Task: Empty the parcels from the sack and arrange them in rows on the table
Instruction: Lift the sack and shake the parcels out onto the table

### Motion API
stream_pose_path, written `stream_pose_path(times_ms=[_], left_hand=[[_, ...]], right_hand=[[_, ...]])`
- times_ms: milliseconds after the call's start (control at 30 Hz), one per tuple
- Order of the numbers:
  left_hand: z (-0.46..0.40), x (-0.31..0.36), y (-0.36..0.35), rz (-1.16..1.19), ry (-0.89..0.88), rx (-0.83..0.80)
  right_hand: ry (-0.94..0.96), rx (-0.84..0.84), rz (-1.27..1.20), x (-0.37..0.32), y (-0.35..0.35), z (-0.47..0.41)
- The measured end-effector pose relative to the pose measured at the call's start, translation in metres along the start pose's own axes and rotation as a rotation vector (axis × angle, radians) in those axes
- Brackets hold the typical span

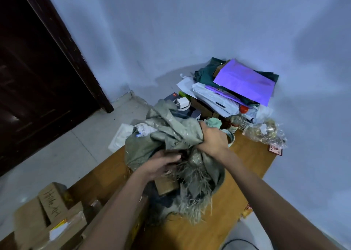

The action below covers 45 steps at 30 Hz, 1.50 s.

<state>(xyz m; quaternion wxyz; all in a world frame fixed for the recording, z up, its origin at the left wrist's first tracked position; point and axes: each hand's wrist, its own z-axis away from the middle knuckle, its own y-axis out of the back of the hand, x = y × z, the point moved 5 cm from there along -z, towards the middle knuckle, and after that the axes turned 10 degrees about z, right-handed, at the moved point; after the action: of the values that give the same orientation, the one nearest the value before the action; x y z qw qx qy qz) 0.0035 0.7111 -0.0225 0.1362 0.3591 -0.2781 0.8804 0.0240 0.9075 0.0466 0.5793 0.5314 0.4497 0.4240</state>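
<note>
On table point(245, 175), crumpled grey frayed sack point(176, 134)

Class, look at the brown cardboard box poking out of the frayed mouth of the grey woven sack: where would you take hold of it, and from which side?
Probably the brown cardboard box's exposed near end, coming from the person's side, since the grey woven sack covers its far end.
</note>
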Motion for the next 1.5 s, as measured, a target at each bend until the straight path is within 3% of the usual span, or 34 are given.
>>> stream_pose_path(times_ms=[67,167,233,267,367,433,467,533,633,767,867,1100,1200,1367,1500], left_hand=[[-0.001,-0.017,0.021,-0.2,0.018,0.154],[-0.003,-0.045,0.057,-0.689,-0.009,0.556],[-0.002,-0.062,0.064,-0.822,-0.011,0.68],[-0.002,-0.071,0.063,-0.835,0.03,0.711],[-0.009,-0.087,0.055,-0.803,0.148,0.678],[-0.015,-0.093,0.057,-0.836,0.114,0.695],[-0.016,-0.094,0.057,-0.825,0.09,0.707],[-0.022,-0.097,0.061,-0.813,0.05,0.717],[-0.028,-0.105,0.064,-0.79,0.126,0.627],[-0.019,-0.104,0.06,-0.689,0.119,0.625],[-0.007,-0.101,0.048,-0.613,0.099,0.61],[0.046,-0.075,0.014,-0.471,0.008,0.634],[0.083,-0.071,0.005,-0.496,-0.019,0.628],[0.152,-0.063,0.004,-0.45,-0.141,0.653],[0.203,-0.048,0.02,-0.47,-0.235,0.773]], right_hand=[[-0.016,-0.025,0.115,0.009,0.004,-0.013],[0.039,-0.208,0.272,0.003,-0.008,-0.025],[-0.001,-0.359,0.39,-0.007,-0.027,-0.019],[-0.051,-0.337,0.448,-0.011,-0.029,-0.013],[-0.063,0.062,0.335,-0.044,-0.011,0.017],[0.173,0.307,0.134,-0.086,-0.019,0.052],[0.286,0.3,0.083,-0.105,-0.034,0.07],[0.323,0.052,0.032,-0.125,-0.072,0.094],[0.061,-0.33,-0.031,-0.103,-0.118,0.097],[-0.066,-0.433,-0.009,-0.075,-0.134,0.093],[-0.039,-0.547,-0.116,-0.07,-0.139,0.093],[-0.168,-0.46,-0.489,-0.071,-0.129,0.117],[-0.18,-0.42,-0.409,-0.072,-0.121,0.13],[-0.209,-0.048,-0.328,-0.071,-0.109,0.133],[-0.116,0.008,-0.248,-0.085,-0.115,0.117]])
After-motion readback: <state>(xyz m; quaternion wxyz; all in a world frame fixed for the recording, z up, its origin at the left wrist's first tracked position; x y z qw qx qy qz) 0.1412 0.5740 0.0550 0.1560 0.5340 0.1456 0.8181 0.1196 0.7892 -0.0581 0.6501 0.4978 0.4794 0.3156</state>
